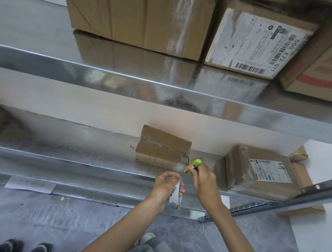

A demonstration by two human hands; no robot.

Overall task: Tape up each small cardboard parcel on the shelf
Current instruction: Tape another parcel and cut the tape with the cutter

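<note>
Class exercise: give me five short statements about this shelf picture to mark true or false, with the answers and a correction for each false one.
1. The right hand holds a green cutter. True.
2. The left hand is empty. False: it grips a roll of tape.
3. The right-hand parcel on the lower shelf bears a printed label. True.
4. The large boxes sit on the floor. False: they stand on the upper shelf.
5. The plain parcel lies left of the labelled one. True.
</note>
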